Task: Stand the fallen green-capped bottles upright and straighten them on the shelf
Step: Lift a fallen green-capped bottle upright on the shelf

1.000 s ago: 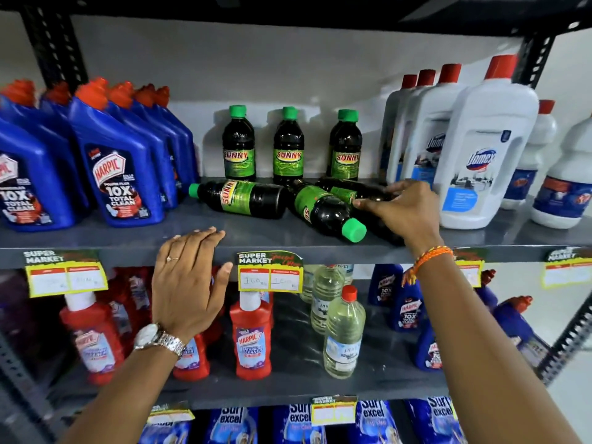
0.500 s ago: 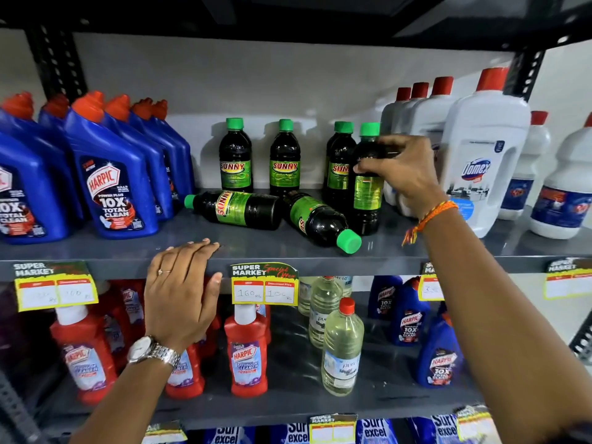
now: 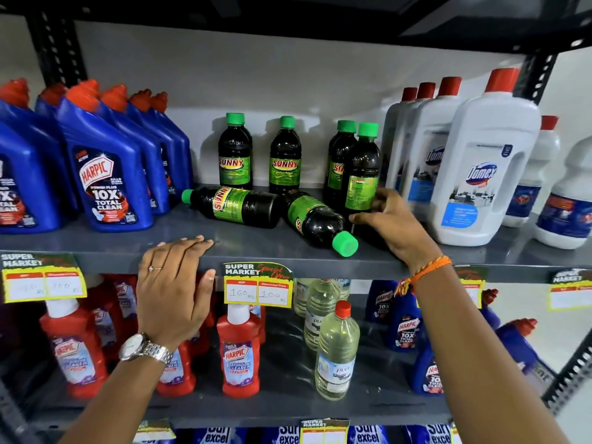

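Your right hand point(image 3: 389, 221) has just stood one green-capped bottle point(image 3: 362, 174) upright at the row's right end, fingers curled round its base; two fallen bottles point(image 3: 237, 206) remain; left hand point(image 3: 174, 283) rests flat, empty, on the shelf point(image 3: 96, 248) edge.

Blue Harpic bottles point(image 3: 105, 174) left, white Domex jugs point(image 3: 480, 174) right (red-capped).

the grey metal shelf point(image 3: 96, 248) is carrying four upright dark green-capped bottles point(image 3: 235, 155) beyond the right hand point(image 3: 389, 219), two fallen dark bottles point(image 3: 237, 206) lying just left of it, blue toilet-cleaner bottles point(image 3: 102, 174) beyond the left hand point(image 3: 173, 283), and white red-capped jugs point(image 3: 483, 174) standing right.
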Demonstrator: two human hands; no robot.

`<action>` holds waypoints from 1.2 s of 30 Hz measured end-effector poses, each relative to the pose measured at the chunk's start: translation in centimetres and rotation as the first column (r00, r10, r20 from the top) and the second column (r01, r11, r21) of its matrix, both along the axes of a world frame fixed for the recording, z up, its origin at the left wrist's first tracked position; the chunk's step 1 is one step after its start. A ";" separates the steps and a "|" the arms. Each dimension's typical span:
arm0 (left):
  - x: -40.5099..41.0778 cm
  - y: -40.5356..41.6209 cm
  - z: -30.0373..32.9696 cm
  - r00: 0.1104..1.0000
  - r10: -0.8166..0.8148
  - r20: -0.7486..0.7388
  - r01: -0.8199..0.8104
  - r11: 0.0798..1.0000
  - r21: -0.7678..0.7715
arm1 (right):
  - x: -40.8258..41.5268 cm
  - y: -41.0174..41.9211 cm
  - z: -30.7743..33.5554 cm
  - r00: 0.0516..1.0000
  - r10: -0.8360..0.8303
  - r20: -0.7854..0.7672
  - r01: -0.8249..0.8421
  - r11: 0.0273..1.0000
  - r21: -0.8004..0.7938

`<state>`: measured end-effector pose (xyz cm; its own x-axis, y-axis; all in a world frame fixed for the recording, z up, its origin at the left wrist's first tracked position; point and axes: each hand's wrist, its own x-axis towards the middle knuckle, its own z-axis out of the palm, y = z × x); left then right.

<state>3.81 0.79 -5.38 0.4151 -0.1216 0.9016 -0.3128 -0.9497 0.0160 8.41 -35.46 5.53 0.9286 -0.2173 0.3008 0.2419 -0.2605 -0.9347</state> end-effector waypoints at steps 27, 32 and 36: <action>-1.8 -0.9 1.0 0.998 -0.039 -0.057 0.035 0.996 -0.084 | -1.4 0.4 0.0 0.984 -0.127 0.127 0.169 0.892 -0.419; -1.9 -0.7 1.2 0.997 -0.038 -0.072 0.033 0.997 -0.072 | -1.2 0.7 0.3 0.982 -0.144 0.120 0.187 0.823 -0.536; -1.8 -0.6 1.1 0.997 -0.045 -0.070 0.041 0.997 -0.061 | -1.6 0.6 0.3 0.989 -0.139 0.049 0.146 0.866 -0.478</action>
<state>1.99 0.22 -4.28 0.4739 -0.0882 0.8761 -0.3496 -0.9320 0.0953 6.79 -34.82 5.86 0.8940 -0.1731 0.4133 0.1789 -0.7078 -0.6834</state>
